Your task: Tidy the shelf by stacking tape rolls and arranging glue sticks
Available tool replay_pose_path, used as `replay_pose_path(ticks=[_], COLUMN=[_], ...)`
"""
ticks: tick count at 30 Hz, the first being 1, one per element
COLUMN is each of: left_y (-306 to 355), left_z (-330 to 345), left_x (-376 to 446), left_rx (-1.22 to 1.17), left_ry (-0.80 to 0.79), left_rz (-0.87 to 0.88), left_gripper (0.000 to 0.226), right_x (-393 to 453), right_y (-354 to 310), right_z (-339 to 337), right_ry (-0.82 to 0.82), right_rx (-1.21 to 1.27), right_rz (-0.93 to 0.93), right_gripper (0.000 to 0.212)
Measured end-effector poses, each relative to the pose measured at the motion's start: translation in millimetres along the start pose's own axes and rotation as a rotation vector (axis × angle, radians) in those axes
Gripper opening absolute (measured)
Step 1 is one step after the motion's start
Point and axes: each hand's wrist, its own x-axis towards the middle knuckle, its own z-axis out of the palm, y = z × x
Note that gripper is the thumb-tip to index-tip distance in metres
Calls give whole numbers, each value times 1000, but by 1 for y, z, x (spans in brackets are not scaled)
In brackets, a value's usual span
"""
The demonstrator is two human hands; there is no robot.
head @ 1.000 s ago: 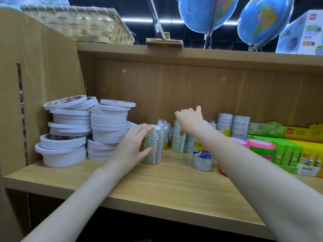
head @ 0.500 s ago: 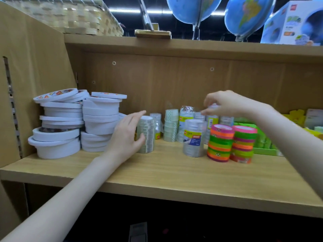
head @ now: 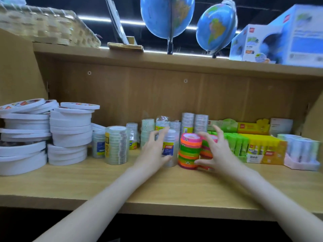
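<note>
On the wooden shelf [head: 104,186], my left hand [head: 153,152] curls round a clear tape stack [head: 172,145] with a blue-and-white label. My right hand [head: 215,152] wraps over the right one of two neon coloured tape stacks [head: 205,154]; the left coloured stack [head: 189,151] stands free beside it. Another clear tape stack [head: 116,145] stands alone further left. Tall piles of white tape rolls [head: 70,135] fill the left end. Green glue sticks [head: 236,144] and a yellow glue stick box [head: 265,149] sit at the right.
More small tape stacks [head: 194,121] line the back wall. A pink tray of pale sticks [head: 300,152] sits at the far right. The upper shelf carries a woven basket [head: 45,27], two globes [head: 166,16] and boxes [head: 279,37].
My left hand let go of the clear stack at the left and moved right to the labelled clear stack. My right hand came down from the back row onto the right coloured stack.
</note>
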Motion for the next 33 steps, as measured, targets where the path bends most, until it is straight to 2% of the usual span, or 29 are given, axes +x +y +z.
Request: replay_pose_path(ticks=[8, 14, 17, 19, 22, 24, 29, 33], left_y=[-9, -11, -2, 6, 16, 17, 9, 4], left_z=[5, 13, 9, 6, 14, 22, 24, 22], left_x=[20, 27, 23, 24, 28, 32, 36, 37], left_rx=[26, 101, 311, 432, 529, 553, 558, 554], left_ry=[-47, -28, 39, 92, 35, -11, 28, 42], left_rz=[-57, -85, -31, 82, 195, 200, 222, 226], left_gripper=[76, 80, 89, 88, 84, 81, 69, 68], right_x=[24, 31, 29, 24, 14, 11, 17, 27], right_y=[-2, -2, 12, 26, 42, 46, 41, 36], right_z=[11, 14, 6, -6, -17, -14, 5, 8], right_ry=[-33, -56, -85, -107, -205, -235, -144, -130], right_rx=[-4, -35, 87, 122, 150, 145, 266, 204], right_rz=[39, 32, 37, 27, 9, 8, 16, -22], right_gripper=[79, 86, 102, 110, 116, 115, 104, 102])
